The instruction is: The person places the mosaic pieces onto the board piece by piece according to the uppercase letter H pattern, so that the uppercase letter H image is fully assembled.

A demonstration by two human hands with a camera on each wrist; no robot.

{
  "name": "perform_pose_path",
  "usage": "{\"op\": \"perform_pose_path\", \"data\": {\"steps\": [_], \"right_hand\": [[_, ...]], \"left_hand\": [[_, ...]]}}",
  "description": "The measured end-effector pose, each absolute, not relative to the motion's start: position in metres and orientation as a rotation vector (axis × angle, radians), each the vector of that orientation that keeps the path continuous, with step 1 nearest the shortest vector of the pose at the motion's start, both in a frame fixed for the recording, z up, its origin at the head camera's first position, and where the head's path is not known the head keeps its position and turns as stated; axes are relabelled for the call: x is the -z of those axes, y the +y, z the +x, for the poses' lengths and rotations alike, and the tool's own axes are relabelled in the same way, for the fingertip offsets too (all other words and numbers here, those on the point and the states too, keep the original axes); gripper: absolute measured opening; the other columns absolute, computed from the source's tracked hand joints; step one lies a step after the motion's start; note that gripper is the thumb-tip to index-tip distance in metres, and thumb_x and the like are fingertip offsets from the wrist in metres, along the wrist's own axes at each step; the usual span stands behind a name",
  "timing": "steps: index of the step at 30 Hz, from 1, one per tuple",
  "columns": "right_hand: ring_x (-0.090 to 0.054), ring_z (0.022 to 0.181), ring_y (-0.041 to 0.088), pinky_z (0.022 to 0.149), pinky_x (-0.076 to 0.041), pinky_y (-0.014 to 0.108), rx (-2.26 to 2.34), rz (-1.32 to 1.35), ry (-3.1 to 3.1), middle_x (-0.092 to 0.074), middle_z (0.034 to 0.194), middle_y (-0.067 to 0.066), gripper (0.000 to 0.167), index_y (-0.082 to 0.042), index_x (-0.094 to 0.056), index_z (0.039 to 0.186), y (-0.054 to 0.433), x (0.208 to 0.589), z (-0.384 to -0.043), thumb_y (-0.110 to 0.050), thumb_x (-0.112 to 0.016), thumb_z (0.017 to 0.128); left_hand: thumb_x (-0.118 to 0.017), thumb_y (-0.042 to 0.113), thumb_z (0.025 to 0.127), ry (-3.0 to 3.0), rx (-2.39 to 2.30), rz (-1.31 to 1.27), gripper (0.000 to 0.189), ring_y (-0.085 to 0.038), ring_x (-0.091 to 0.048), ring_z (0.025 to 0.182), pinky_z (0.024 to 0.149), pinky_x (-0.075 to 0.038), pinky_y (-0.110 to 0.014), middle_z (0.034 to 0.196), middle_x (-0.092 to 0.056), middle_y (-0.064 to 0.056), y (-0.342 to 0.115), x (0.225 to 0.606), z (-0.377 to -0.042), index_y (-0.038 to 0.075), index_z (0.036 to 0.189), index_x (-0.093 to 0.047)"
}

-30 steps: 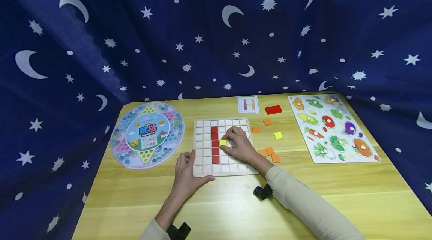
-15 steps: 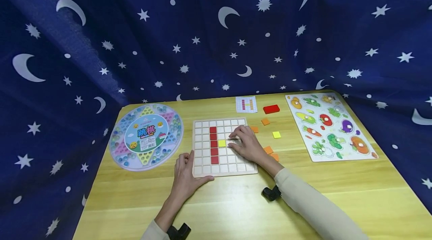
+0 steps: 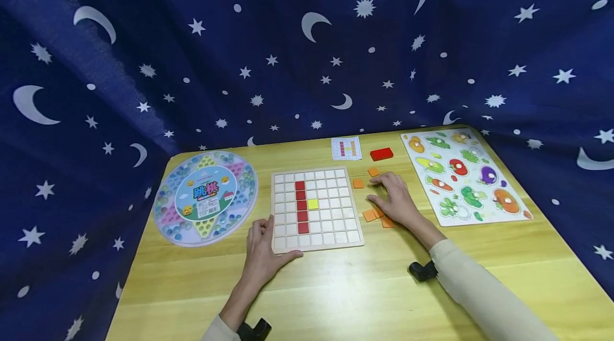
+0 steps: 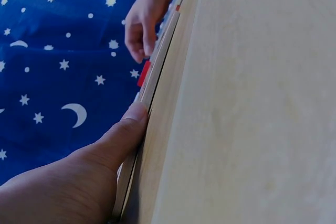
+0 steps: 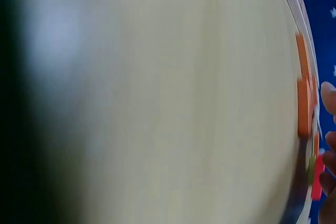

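A wooden grid board (image 3: 334, 213) lies flat with a column of several red tiles (image 3: 301, 205) and one yellow tile (image 3: 313, 204) beside them. My left hand (image 3: 261, 253) rests at its near left corner, index finger along the left side and thumb along the near edge; the left wrist view shows that thumb (image 4: 123, 132) against the board's side. Over the loose tiles right of the board, my right hand (image 3: 395, 200) is spread, thumb and index finger apart. Orange tiles (image 3: 369, 215) lie under and near its thumb. The loose yellow tile is hidden beneath this hand.
Behind the right hand lie more orange tiles (image 3: 358, 184), a red block (image 3: 381, 154) and a printed pattern card (image 3: 346, 148). A round marble game board (image 3: 165, 208) is on the left, a vegetable puzzle board (image 3: 438, 208) on the right. A starry blue curtain (image 3: 268, 26) hangs behind.
My right hand has let go of the yellow tile on the grid and moved right to the loose tiles. The left hand stays at the board's corner.
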State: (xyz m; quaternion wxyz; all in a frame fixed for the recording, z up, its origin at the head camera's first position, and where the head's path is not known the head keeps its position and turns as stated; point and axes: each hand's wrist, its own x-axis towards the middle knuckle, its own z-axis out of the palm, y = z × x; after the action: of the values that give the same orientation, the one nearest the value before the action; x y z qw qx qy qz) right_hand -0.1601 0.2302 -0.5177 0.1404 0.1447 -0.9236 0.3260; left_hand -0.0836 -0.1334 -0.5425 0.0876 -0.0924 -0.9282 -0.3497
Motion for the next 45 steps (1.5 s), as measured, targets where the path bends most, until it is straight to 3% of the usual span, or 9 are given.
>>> {"op": "perform_pose_path", "data": {"steps": [8, 18, 31, 45], "right_hand": [[-0.039, 0.114, 0.039, 0.095, -0.029, 0.050, -0.969, 0.283, -2.702, -0.053, 0.120, 0.022, 0.042, 0.005, -0.058, 0.122, 0.252, 0.526, -0.159, -0.003, -0.074, 0.084], [-0.043, 0.109, 0.037, 0.090, -0.033, 0.046, -1.005, 0.277, -2.678, -0.054, 0.117, 0.022, 0.037, 0.006, -0.058, 0.121, 0.260, 0.535, -0.158, 0.001, -0.070, 0.086], [-0.051, 0.103, 0.032, 0.087, -0.037, 0.030, -1.044, 0.238, -2.609, -0.059, 0.111, 0.018, 0.034, 0.004, -0.061, 0.117, 0.260, 0.538, -0.158, -0.003, -0.073, 0.085], [-0.051, 0.103, 0.029, 0.086, -0.039, 0.033, -1.059, 0.211, -2.612, -0.059, 0.109, 0.016, 0.034, 0.003, -0.063, 0.115, 0.258, 0.537, -0.158, -0.002, -0.074, 0.084]], "left_hand": [[-0.090, 0.057, 0.055, -2.763, 1.053, -0.274, 0.112, -0.024, -0.038, 0.102, 0.090, -0.031, -0.043, 0.113, -0.043, -0.011, -0.135, 0.547, -0.083, 0.010, 0.146, -0.044], [-0.089, 0.059, 0.054, -2.767, 1.024, -0.283, 0.112, -0.023, -0.038, 0.100, 0.088, -0.031, -0.040, 0.111, -0.043, -0.009, -0.134, 0.549, -0.084, 0.011, 0.145, -0.045], [-0.091, 0.055, 0.054, -2.737, 1.035, -0.307, 0.114, -0.025, -0.038, 0.102, 0.091, -0.031, -0.044, 0.114, -0.044, -0.012, -0.135, 0.546, -0.083, 0.007, 0.146, -0.043], [-0.092, 0.054, 0.054, -2.726, 1.012, -0.319, 0.115, -0.026, -0.039, 0.102, 0.091, -0.032, -0.044, 0.114, -0.044, -0.013, -0.135, 0.548, -0.083, 0.005, 0.146, -0.043]]}}
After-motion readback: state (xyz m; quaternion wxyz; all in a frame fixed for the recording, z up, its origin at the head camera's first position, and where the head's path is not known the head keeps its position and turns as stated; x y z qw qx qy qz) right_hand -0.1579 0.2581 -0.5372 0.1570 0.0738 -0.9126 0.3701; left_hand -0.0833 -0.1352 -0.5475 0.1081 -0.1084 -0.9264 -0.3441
